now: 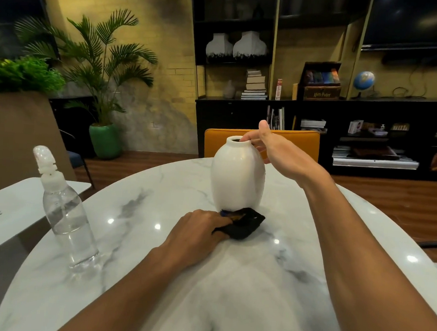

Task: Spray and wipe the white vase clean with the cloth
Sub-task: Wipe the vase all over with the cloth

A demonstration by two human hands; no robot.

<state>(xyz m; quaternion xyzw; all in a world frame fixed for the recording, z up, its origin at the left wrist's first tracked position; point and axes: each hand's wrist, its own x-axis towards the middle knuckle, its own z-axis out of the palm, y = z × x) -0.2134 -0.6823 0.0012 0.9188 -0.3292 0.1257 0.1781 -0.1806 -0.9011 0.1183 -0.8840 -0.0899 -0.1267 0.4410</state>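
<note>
The white vase [238,176] stands upright on the marble table [256,282], a little beyond the middle. My right hand [272,148] reaches over from the right and holds the vase by its rim, a finger hooked into the mouth and the thumb raised. A dark cloth [244,224] lies crumpled on the table against the vase's foot. My left hand [198,234] rests on the near left part of the cloth and grips it. A clear spray bottle [67,215] with a white nozzle stands upright on the table at the left, apart from both hands.
An orange chair back [303,145] rises behind the table's far edge. A lower white side table [17,212] sits to the left. Potted plants [102,76] and a dark shelf unit [343,116] with books and vases stand farther off.
</note>
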